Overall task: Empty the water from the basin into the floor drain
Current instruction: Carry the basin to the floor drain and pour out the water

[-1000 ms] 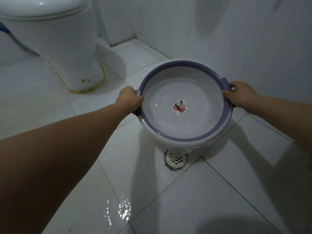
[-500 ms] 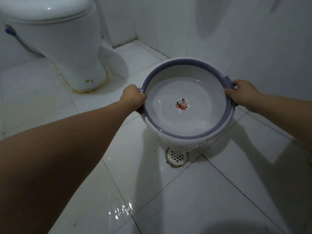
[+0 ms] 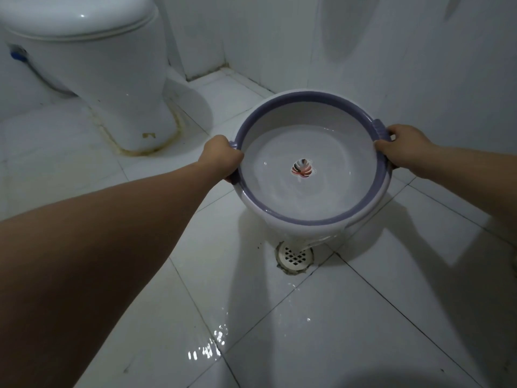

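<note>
A white basin [image 3: 291,225] with a purple rim and a small leaf print at its bottom is held above the tiled floor, tilted toward me. It holds clear water. My left hand [image 3: 221,155] grips the left handle and my right hand [image 3: 405,149] grips the right handle. Water spills over the near rim in a thin sheet and falls onto the round white floor drain [image 3: 295,257] just below the basin's front edge.
A white toilet [image 3: 92,68] stands at the back left. White tiled walls close in behind and to the right of the basin. A wet patch [image 3: 209,345] glistens on the floor tiles near me.
The basin has tipped further toward me, and water now runs over its near rim onto the drain. Both hands keep their grip on the handles.
</note>
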Demonstrator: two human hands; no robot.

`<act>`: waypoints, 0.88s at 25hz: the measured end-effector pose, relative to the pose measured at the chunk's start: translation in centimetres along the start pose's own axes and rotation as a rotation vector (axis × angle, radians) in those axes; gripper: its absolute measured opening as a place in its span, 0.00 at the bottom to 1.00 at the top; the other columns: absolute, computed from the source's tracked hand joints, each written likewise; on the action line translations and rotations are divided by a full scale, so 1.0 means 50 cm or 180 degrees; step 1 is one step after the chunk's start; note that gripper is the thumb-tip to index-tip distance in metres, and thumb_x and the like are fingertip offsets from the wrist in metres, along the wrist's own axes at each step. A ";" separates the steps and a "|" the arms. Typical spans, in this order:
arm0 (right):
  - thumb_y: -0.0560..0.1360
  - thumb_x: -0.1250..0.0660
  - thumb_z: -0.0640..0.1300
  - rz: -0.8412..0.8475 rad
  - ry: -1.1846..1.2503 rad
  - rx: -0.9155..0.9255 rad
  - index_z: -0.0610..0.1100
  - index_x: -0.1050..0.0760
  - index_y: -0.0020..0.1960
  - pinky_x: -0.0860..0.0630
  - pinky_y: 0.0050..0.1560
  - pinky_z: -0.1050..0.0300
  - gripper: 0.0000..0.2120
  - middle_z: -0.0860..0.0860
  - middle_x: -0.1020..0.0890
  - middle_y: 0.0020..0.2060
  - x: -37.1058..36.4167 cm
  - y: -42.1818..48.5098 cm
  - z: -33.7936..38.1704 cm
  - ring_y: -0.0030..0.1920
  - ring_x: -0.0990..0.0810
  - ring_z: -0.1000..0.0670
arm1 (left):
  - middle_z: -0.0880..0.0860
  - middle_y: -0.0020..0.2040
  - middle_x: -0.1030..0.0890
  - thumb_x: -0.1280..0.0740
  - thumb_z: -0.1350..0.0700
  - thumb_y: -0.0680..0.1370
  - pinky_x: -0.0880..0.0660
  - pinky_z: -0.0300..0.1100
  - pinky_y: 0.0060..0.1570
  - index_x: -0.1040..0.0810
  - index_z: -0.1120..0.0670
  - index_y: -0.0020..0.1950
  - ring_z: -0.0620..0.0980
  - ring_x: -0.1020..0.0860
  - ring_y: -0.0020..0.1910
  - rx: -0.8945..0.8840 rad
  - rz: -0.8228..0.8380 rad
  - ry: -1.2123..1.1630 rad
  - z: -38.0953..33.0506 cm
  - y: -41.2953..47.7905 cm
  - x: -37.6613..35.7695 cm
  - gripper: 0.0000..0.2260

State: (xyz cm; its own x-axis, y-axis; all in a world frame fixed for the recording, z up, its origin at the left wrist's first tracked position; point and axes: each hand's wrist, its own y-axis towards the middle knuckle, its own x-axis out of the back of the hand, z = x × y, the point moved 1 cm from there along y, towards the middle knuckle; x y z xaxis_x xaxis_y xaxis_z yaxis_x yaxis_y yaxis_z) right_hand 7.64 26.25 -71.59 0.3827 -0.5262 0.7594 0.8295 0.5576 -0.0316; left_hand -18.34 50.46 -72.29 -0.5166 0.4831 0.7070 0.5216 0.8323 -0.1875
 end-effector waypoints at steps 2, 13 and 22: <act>0.77 0.37 0.42 0.0026 0.0030 -0.0016 0.38 0.27 0.60 0.20 0.47 0.43 0.13 0.36 0.21 0.48 0.002 0.001 0.001 0.45 0.20 0.36 | 0.64 0.50 0.19 0.37 0.58 0.78 0.17 0.53 0.39 0.26 0.64 0.60 0.62 0.17 0.41 0.0013 0.0017 -0.0033 0.000 -0.001 0.003 0.14; 0.77 0.37 0.42 0.0024 0.0012 0.0022 0.38 0.27 0.58 0.22 0.43 0.49 0.12 0.39 0.22 0.46 0.002 -0.001 0.010 0.42 0.21 0.39 | 0.60 0.48 0.19 0.37 0.56 0.77 0.30 0.36 0.16 0.24 0.62 0.58 0.55 0.19 0.35 -0.0055 -0.0076 0.0233 0.000 0.001 0.017 0.13; 0.77 0.37 0.43 -0.0019 -0.0037 0.0034 0.39 0.27 0.59 0.24 0.38 0.54 0.13 0.41 0.22 0.44 0.012 -0.007 0.014 0.37 0.22 0.42 | 0.62 0.47 0.19 0.37 0.57 0.78 0.27 0.37 0.15 0.24 0.63 0.58 0.56 0.19 0.33 -0.0056 -0.0035 0.0127 -0.008 -0.008 0.025 0.13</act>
State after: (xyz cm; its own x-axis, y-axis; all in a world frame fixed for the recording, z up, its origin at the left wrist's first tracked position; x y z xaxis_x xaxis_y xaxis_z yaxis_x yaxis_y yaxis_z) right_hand 7.31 26.20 -70.65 0.3728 -0.5221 0.7671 0.8275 0.5612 -0.0202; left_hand -18.92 50.60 -71.06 -0.4949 0.4625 0.7357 0.5282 0.8323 -0.1679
